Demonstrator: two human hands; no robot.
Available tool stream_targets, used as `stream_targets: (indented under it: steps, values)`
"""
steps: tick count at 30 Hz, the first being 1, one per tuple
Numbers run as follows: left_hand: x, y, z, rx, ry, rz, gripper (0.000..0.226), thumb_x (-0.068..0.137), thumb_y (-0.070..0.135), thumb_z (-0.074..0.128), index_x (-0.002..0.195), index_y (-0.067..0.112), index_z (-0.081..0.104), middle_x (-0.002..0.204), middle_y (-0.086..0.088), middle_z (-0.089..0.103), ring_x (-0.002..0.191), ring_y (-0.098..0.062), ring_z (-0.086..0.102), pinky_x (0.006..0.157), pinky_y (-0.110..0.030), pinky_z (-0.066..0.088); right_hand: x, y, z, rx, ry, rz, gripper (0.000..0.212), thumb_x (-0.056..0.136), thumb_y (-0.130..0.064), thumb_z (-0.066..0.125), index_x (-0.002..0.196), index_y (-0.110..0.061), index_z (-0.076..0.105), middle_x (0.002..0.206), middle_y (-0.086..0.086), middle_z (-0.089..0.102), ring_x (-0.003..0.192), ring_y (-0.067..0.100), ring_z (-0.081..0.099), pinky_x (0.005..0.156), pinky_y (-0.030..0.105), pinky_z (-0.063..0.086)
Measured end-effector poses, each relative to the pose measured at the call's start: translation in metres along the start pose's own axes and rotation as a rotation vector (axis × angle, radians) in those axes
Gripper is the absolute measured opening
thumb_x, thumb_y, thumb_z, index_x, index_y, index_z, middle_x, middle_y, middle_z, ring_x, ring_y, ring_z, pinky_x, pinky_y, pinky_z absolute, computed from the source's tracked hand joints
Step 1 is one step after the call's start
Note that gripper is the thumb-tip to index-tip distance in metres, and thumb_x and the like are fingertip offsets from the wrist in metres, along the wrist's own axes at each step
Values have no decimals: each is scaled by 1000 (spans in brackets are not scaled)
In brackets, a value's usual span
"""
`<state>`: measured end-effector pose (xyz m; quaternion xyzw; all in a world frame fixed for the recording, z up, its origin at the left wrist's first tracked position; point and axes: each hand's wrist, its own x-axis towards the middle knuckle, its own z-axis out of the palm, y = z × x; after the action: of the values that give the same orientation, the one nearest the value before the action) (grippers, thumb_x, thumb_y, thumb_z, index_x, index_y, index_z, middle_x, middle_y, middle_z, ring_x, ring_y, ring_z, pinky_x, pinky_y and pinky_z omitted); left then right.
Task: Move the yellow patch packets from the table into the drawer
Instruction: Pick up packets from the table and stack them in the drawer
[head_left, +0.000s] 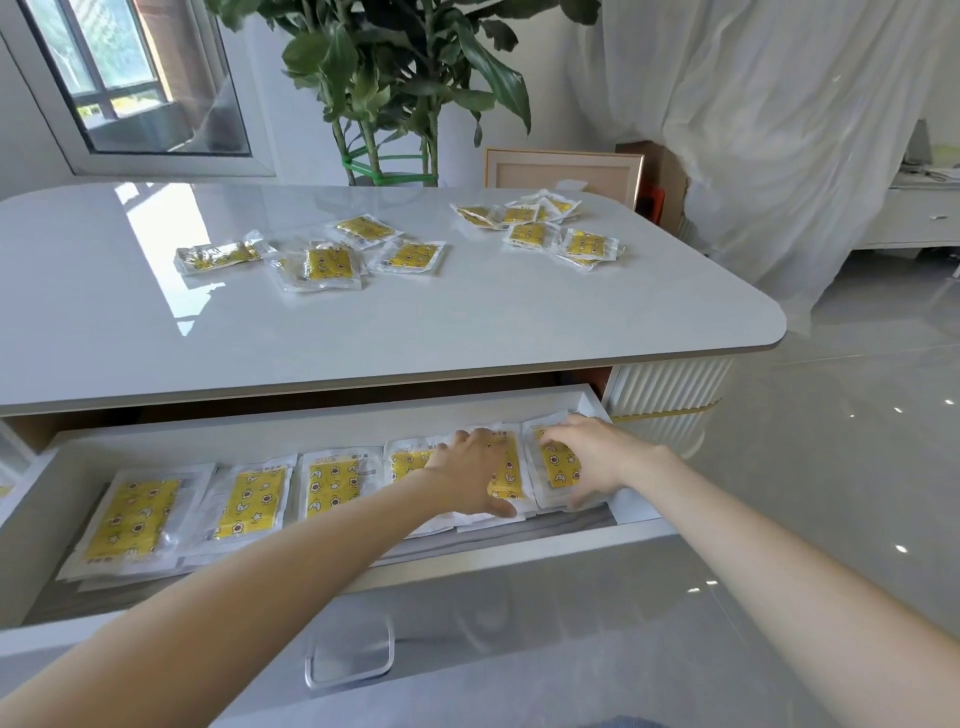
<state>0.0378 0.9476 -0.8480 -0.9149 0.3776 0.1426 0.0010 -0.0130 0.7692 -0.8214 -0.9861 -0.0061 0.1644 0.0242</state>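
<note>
The white drawer (519, 551) stands pulled out under the table (363, 332). Inside it lies a row of several yellow patch packets (249, 501) in clear wrappers. My left hand (475, 470) lies flat with spread fingers on a packet (508, 475) near the row's right end. My right hand (587, 460) holds the rightmost packet (558, 465) at its edges, thumb at the near edge, fingers over the far one. On the tabletop lie two loose clusters of packets, one in the middle (324, 262) and one at the far right (540, 228).
A metal handle (348, 660) sits on the drawer front. Behind the table stand a potted plant (384, 88) and a framed board (563, 169). White curtains (769, 130) hang at the right over a glossy tiled floor (831, 467).
</note>
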Motion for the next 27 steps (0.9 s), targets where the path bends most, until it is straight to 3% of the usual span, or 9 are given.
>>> stream_targets:
  steps: [4,6,8,12,18,24,27]
  values:
    - [-17,-2,-19,-169,70,-21,62,90,42,55,145,23,32,142,-6,41,127,-28,44,100,-42,43,-16,-7,-17,144,100,5,41,85,-25,67,125,-22,58,125,0,57,103,15,55,86,29,48]
    - [-32,-2,-34,-254,158,-16,55,91,37,53,143,27,36,138,0,48,120,-22,52,95,-38,48,-26,-13,-31,250,185,-4,29,87,-25,63,117,-23,63,112,-4,64,82,10,56,75,28,48]
    - [-49,-1,-52,-288,271,-4,49,92,35,52,139,29,41,131,6,56,111,-18,58,91,-36,50,-36,-17,-46,337,285,-22,23,88,-26,63,111,-24,65,101,-8,65,76,8,58,71,27,49]
    - [-73,-5,-93,-344,458,0,40,93,30,51,133,27,48,121,9,63,102,-14,63,87,-32,51,-46,-27,-77,422,471,-42,19,89,-24,62,108,-24,66,93,-10,63,76,-1,56,72,24,47]
    - [-67,-35,-138,-363,594,-78,36,94,27,50,129,26,51,120,7,63,99,-17,62,88,-36,51,-23,-35,-105,573,668,7,19,90,-23,58,108,-26,65,96,-11,64,86,10,59,74,26,45]
    - [-30,-100,-144,-263,604,-273,48,94,30,49,141,26,39,138,-4,47,128,-26,42,99,-40,43,35,-55,-118,580,628,9,28,91,-18,55,117,-23,62,117,-6,61,94,12,54,82,27,45]
    - [-11,-140,-137,-264,589,-369,51,94,34,47,143,28,35,146,-5,37,134,-30,33,106,-44,36,72,-69,-123,549,588,-11,30,91,-20,54,121,-23,59,128,-2,55,107,16,53,92,31,45]
